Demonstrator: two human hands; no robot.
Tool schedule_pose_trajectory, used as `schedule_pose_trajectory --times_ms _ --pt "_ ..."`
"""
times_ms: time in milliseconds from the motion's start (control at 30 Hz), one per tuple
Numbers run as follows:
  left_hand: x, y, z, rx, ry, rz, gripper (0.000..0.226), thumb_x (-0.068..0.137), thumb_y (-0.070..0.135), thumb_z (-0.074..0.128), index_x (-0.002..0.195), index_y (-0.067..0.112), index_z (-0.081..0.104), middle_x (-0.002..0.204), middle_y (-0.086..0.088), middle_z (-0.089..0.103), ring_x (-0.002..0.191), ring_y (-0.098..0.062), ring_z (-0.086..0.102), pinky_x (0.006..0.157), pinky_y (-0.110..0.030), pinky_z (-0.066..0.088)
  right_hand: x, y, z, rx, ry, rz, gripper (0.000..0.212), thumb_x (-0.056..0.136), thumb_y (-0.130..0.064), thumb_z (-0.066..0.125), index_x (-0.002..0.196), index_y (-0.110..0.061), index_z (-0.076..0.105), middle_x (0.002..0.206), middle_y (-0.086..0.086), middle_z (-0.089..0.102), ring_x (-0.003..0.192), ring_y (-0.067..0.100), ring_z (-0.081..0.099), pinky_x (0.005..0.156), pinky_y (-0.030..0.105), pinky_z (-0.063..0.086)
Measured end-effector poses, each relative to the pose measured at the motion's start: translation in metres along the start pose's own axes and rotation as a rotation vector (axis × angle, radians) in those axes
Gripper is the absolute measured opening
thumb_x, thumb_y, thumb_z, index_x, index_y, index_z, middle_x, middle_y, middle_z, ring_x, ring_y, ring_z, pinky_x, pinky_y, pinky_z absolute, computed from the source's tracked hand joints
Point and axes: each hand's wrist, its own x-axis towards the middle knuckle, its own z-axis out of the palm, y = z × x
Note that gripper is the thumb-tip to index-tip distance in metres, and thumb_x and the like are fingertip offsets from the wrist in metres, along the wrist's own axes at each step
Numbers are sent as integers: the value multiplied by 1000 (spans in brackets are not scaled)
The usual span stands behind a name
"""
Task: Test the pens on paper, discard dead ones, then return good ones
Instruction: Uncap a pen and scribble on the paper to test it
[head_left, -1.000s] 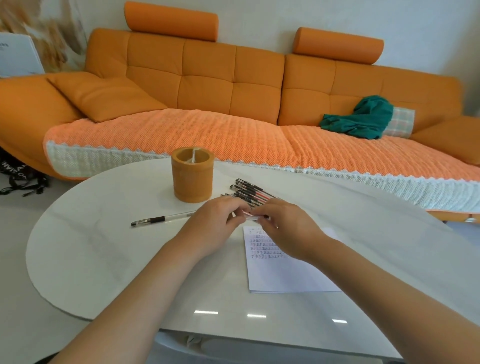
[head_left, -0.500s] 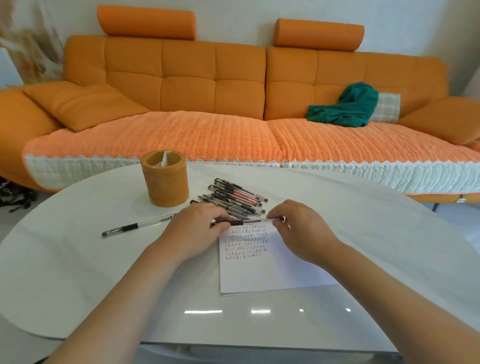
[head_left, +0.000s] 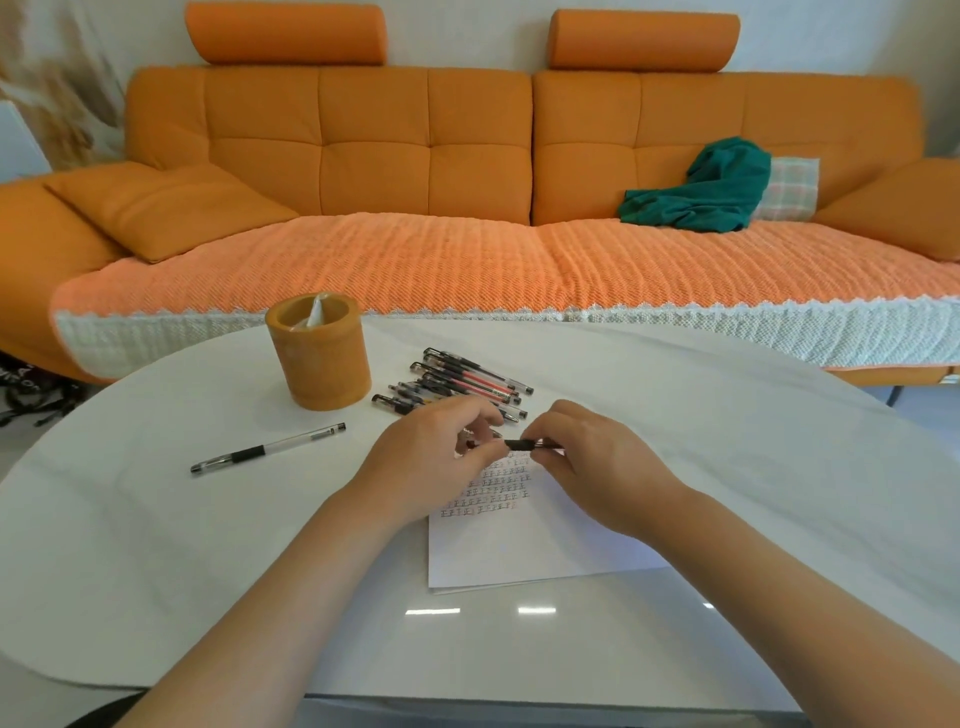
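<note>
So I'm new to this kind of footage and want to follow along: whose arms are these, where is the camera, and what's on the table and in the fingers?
There is no machine here. These are a person's two bare arms, filmed by one wide-angle camera worn on the head, looking forward and down. The left hand and right hand pinch one pen between them, over the far edge of a sheet of paper that carries rows of small test marks. On the white table there are also a bunch of pens, a single pen off to the left, and an orange holder. Behind the table stands an orange sofa.
</note>
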Motion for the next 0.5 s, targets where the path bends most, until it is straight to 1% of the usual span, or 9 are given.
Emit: schedule_pose_trajectory --times_ms 67,133,167,233,300,367,500 --pt "2 -1 1 -3 -31 -44 24 95 46 61 117 38 62 94 24 62 87 -1 59 75 -27 52 1 4 -2 -5 28 19 13 96 -21 61 110 -22 63 104 -9 58 78 12 53 70 29 46" --pt "3 -2 2 9 -44 -53 19 96 42 60 112 35 69 90 24 63 85 -2 59 75 -33 53 1 7 -3 -15 31 41 13 96 -20 61 109 -23 60 103 -10 57 75 10 47 68 28 42" --pt "4 -2 2 2 -41 -49 16 96 40 61 107 34 71 86 24 64 82 -4 60 74 -34 53 0 7 -2 -19 26 45 14 96 -19 60 109 -23 58 103 -10 57 76 12 48 67 30 43" --pt "4 -1 5 -24 -26 -31 11 94 36 65 100 32 73 80 24 63 78 -4 60 70 -30 51 -1 6 0 -14 13 19 15 95 -21 57 110 -24 56 105 -10 60 81 16 56 69 34 48" --pt "3 1 8 -56 -16 -6 7 93 35 68 97 33 73 76 25 62 76 -4 59 68 -26 49 -3 3 2 -6 -12 -14 15 96 -29 53 110 -26 58 101 -9 61 84 17 59 71 36 50" --pt "2 1 10 -83 -15 12 7 92 36 69 96 32 74 75 24 62 75 -5 59 67 -28 50 -3 0 3 -7 -36 -17 19 99 -35 49 108 -24 62 96 -8 62 85 17 58 73 38 50" --pt "1 1 12 -125 -7 16 8 91 36 70 94 30 75 75 22 65 76 -7 61 69 -34 52 -1 1 4 -7 -38 -31 24 103 -34 45 106 -20 65 96 -4 64 87 20 58 75 40 49"
